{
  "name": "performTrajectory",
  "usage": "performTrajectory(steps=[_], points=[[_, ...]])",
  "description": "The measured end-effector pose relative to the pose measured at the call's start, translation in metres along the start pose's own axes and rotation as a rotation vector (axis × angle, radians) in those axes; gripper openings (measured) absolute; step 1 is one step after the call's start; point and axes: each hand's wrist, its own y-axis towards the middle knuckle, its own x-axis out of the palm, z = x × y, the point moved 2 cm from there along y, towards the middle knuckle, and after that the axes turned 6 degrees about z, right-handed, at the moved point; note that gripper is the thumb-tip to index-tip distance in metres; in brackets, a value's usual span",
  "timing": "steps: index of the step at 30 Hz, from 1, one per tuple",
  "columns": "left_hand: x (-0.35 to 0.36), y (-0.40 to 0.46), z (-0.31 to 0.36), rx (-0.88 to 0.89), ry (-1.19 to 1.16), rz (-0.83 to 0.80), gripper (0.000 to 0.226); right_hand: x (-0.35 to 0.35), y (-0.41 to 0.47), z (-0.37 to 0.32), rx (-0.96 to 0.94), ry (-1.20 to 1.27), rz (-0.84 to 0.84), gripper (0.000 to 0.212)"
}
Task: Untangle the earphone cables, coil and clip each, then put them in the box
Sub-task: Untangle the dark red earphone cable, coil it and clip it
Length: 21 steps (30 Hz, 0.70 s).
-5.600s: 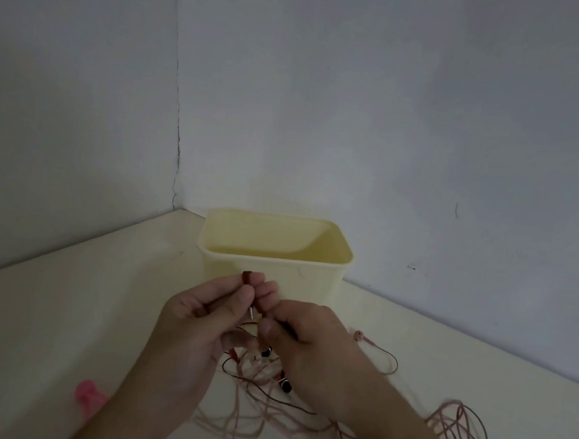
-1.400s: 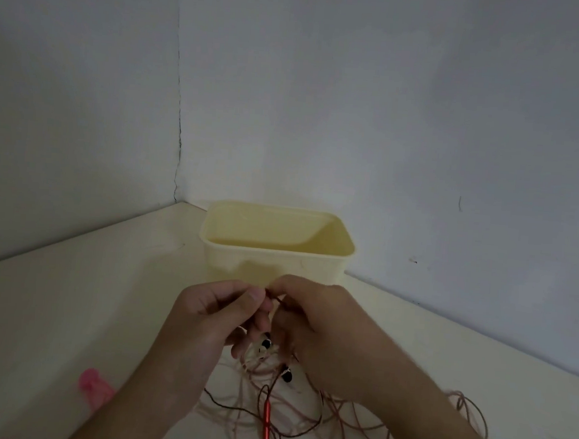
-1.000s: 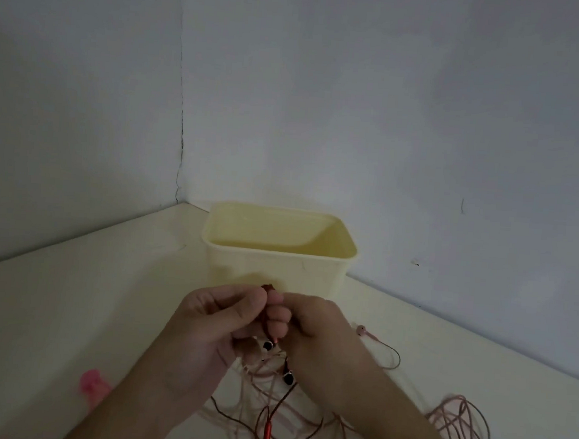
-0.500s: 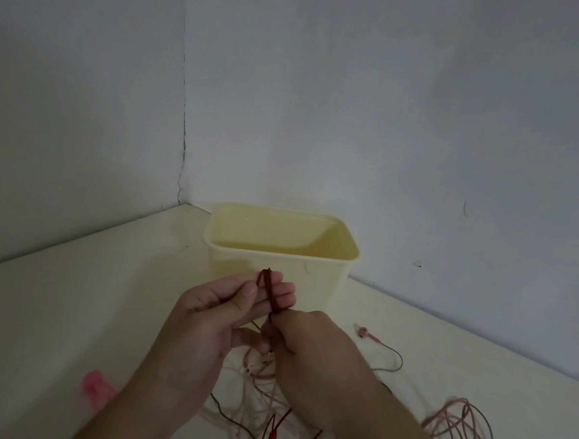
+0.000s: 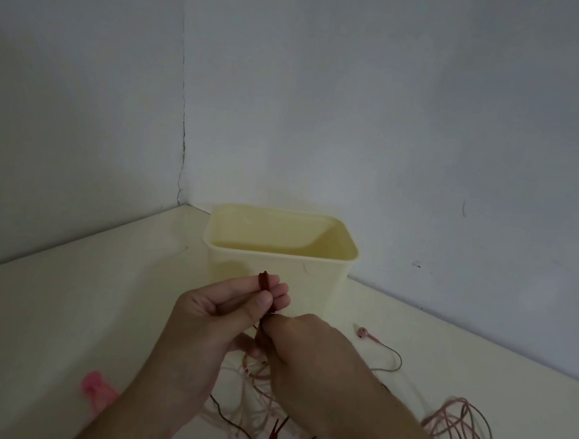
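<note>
Surface: a cream tabletop (image 5: 69, 306) was seen across the lower frame.
Walls: pale grey walls (image 5: 392, 106) were joined at a cracked corner, upper left.
Box: the yellow box (image 5: 277, 270) was stood at centre, against that corner.
Left hand (image 5: 212, 323): a folded dark red cable (image 5: 264, 281) was pinched upright, just in front of the box.
Right hand (image 5: 309, 354): its fingers were curled round the same cable below.
Tangle: pink cables (image 5: 455, 426) were spread at lower right, on the tabletop.

It looked like a plain room indoors, kind unclear: a cream table (image 5: 69, 313) was pushed into the corner of two bare grey-white walls (image 5: 390, 123), with a cracked seam (image 5: 182, 143) between them.
</note>
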Motion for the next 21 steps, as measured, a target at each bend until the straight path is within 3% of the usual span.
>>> performTrajectory(steps=[4, 10, 14, 18, 21], points=[[0.0, 0.001, -0.003, 0.071, 0.207, 0.015, 0.021, -0.017, -0.001, -0.002, -0.037, -0.053, 0.022, 0.015], [0.003, -0.001, -0.003, 0.014, 0.295, -0.148, 0.019, -0.037, 0.0, 0.018, -0.049, 0.013, 0.269, 0.021], [0.004, -0.004, -0.002, -0.057, 0.265, -0.275, 0.023, -0.04, 0.001, 0.033, -0.077, 0.114, 0.397, 0.022], [0.0, -0.003, -0.005, -0.088, 0.161, -0.352, 0.022, -0.038, 0.002, 0.041, -0.003, 0.421, 0.335, 0.024], [-0.003, -0.001, -0.005, -0.105, 0.029, -0.334, 0.04, -0.034, 0.004, 0.044, 0.042, 0.536, 0.299, 0.027]])
